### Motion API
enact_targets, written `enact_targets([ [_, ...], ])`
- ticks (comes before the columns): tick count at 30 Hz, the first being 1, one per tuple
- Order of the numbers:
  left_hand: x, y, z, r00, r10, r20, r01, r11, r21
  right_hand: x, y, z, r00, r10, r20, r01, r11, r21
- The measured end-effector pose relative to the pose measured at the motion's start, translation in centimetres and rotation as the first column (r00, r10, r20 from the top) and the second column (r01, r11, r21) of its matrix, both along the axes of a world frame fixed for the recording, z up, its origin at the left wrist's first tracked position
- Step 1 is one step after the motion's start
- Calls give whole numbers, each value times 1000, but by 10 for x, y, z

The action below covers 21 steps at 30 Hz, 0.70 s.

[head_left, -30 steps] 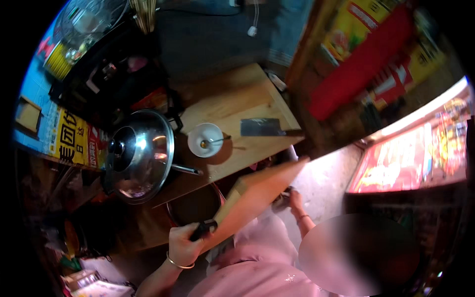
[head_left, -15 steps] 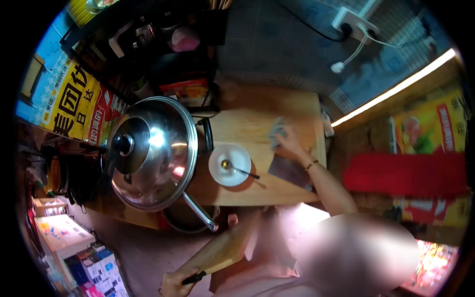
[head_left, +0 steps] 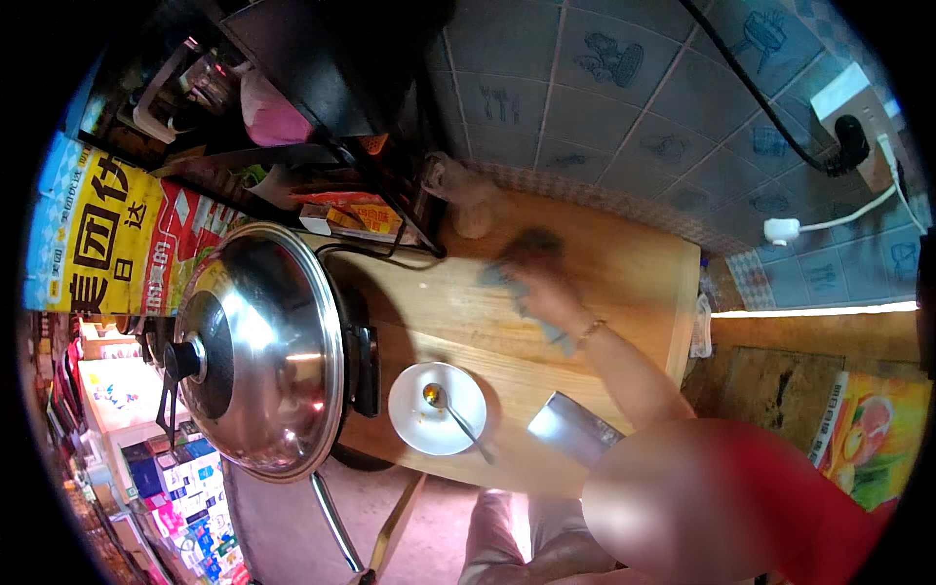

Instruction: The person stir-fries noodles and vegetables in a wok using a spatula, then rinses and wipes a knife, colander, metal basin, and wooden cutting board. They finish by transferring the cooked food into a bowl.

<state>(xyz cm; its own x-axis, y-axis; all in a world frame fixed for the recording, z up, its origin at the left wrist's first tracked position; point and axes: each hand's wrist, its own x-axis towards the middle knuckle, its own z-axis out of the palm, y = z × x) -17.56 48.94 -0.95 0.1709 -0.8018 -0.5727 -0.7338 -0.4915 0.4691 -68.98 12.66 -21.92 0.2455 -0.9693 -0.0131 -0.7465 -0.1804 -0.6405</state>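
Observation:
My right hand, blurred by motion, presses a grey-blue cloth onto the far part of the wooden tabletop. Part of the cloth bunches ahead of the fingers and part trails beside the wrist. Nearer me lies a flat metal cleaver blade, its right end hidden behind a blurred patch. Left of it stands a white bowl with a spoon leaning in it and some yellowish liquid. Below the table's front edge, a wooden board shows edge-on. My left hand is out of the picture.
A large pan with a domed steel lid stands on the left, its long metal handle jutting toward me. Behind it is a black rack with packets. A clear plastic bag sits at the tiled wall. A power strip hangs at upper right.
My view has shifted and come closer to the table. The right hand has swept the cloth to another spot. My left hand, earlier at the wooden board and a black handle, has left the picture.

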Motion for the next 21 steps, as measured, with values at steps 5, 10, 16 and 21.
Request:
enact_targets([
  [5,-19,23,1,986,165,-31,-163,985,56,-45,-51,39,942,-319,102,332,931,-153],
  [10,-37,31,-8,984,168,-59,-157,973,167,-11,-103,49,995,-70,66,77,990,-116],
  [16,-35,65,-14,913,379,-152,-343,913,220,-26,-24,64,834,-394,386,275,904,328],
  [21,-57,52,-26,933,305,-188,-288,951,112,-35,-45,11,855,-342,-389,63,813,-579],
])
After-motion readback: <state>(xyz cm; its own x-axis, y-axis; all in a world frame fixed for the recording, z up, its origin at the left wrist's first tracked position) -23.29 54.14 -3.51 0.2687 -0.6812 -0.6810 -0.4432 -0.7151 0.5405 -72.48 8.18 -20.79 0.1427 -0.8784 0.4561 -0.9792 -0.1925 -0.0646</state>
